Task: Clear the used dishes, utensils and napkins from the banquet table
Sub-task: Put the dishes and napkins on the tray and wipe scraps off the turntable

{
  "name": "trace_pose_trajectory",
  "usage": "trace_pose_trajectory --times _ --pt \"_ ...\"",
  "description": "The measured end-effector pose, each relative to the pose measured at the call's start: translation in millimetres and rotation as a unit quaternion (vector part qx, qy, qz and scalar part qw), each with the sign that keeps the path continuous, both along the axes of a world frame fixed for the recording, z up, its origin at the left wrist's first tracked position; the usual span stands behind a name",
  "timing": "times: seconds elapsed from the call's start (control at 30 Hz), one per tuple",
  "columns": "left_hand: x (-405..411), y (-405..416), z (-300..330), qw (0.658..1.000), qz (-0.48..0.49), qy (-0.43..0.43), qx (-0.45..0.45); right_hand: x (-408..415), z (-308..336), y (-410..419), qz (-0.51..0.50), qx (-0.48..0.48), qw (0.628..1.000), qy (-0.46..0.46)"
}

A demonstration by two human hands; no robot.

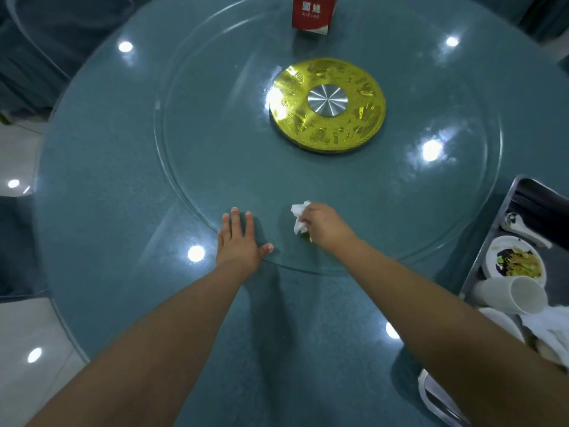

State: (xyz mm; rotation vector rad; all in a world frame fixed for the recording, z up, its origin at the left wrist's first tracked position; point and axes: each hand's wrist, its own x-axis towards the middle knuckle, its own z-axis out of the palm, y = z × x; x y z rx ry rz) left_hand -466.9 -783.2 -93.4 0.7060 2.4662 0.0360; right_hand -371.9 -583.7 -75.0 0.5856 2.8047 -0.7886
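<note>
Teal cloth covered the round tabletop [107,211], with a clear glass turntable [431,211] lying over its middle and ceiling lights mirrored in the glass. The right hand [326,226] had its grip curled round a crumpled white napkin [299,217], pinching it against the near part of the turntable, the paper sticking out to the left of the knuckles. The left hand [240,241] lay flat just beside it, grip spread, fingers straight and palm down across the near rim of the glass, thumb pointing toward the right hand. Both bare forearms reached in from the bottom edge.

Farther out, a round gold disc [328,104] with a silver hub sat at the turntable's centre. Beyond it, near the far edge, stood a red carton [312,13] with white characters on its face.

At the right edge a metal tray [480,260] held the used things: a white plate [514,260] with dark sauce and food scraps, a white spoon [523,229] above it, a white paper cup [520,295] lying on its side, and more white napkins [548,331] heaped below the cup. Pale floor tiles [27,349] showed at the lower left, and dark draped chairs [40,41] stood past the tabletop's far left side.
</note>
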Motion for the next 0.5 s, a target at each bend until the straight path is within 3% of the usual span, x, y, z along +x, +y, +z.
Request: trace_pose_trajectory --times 0.23,0.3,0.43,0.5 --pt "-1 -2 6 1.000 0.001 -0.005 0.006 33 12 -13 0.155 0.012 0.988 -0.016" --pt "-1 -2 4 1.000 0.002 -0.005 0.007 13 12 3 0.120 0.018 0.993 0.001" --pt "-1 -2 0 1.000 -0.001 -0.002 0.004 -20 5 16 -0.043 0.047 0.998 0.023" --pt "-2 -3 -1 1.000 -0.002 -0.003 0.008 -21 6 2 -0.057 0.017 0.997 0.039"
